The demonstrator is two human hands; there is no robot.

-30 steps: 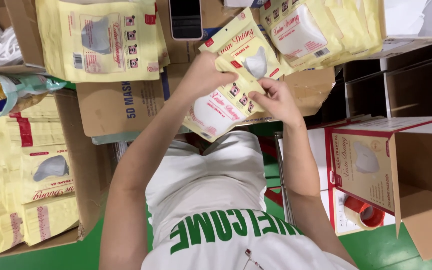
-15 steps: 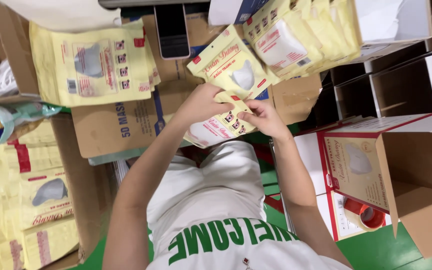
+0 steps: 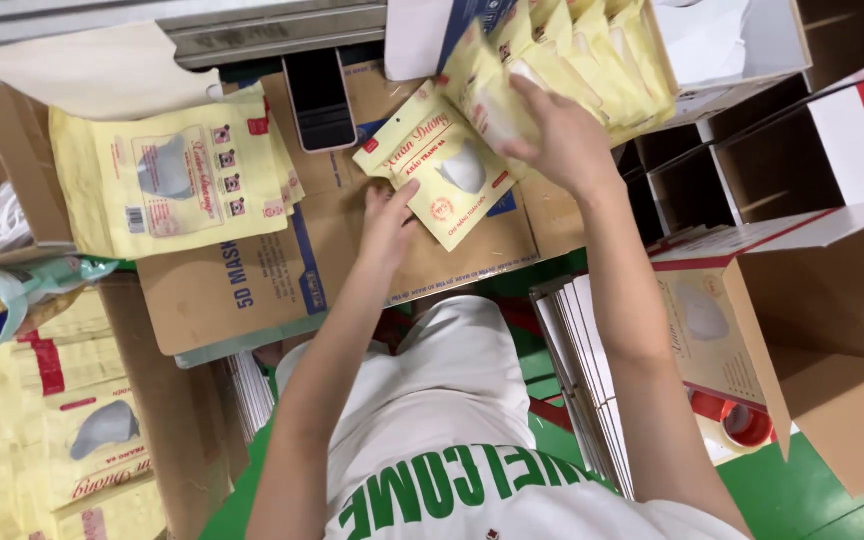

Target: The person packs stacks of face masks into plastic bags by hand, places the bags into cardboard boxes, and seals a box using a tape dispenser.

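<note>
The right hand (image 3: 562,140) has risen to the packets in the white box (image 3: 742,60) — grip unclear; beside it, the left hand (image 3: 387,220) now flattens one yellow packet (image 3: 432,175).

Flattened brown cardboard sheet (image 3: 252,290) is serving as the work surface, lying across the person's lap area w/ green floor (image 3: 802,500) showing beneath. Directly on it: yellow plastic mask pouch (image 3: 442,170) is lying flat right under the left hand (image 3: 389,222), fingertips pressing its lower edge. Black smartphone (image 3: 319,100) is lying just left of that grip, further up. Stack of yellow pouches (image 3: 172,175) is sitting well left of it, near the sheet's edge.
</note>
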